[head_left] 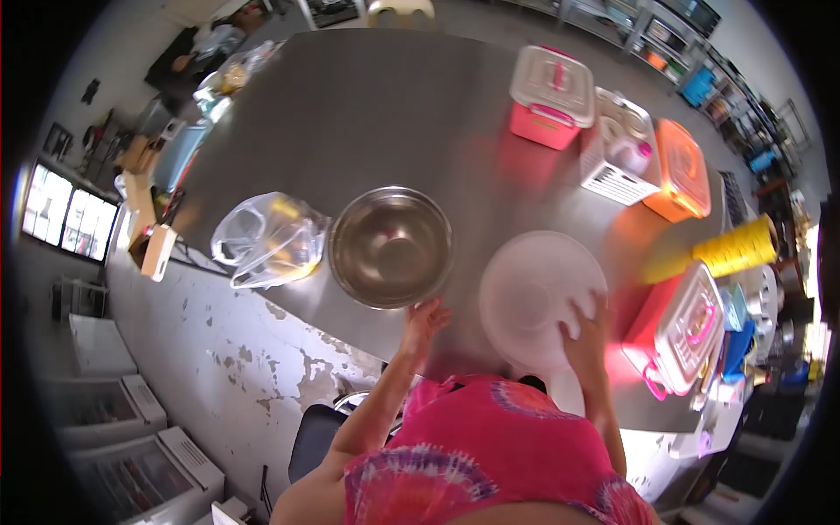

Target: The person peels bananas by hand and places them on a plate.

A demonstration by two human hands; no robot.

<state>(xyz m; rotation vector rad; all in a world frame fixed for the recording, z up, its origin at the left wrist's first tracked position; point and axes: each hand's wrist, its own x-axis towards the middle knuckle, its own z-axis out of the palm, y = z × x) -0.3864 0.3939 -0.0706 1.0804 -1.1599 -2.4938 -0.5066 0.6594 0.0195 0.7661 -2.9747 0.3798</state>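
Touching a translucent round plastic dish (516,302) with the open grip of the right hand (588,337), fingers spread over its right side.
Holding nothing visible in the loosely open left hand (426,322), just beside the near rim of a steel mixing bowl (389,249); farther left on the bench (385,96), a clear plastic bag (273,241). No legible writing.

The shiny, round metal bowl (391,248) sits upright on the tabletop (376,114), bare metal showing inside. Apart from it, a translucent, whitish round plastic piece (525,293) lies broad side up near the tabletop's edge.
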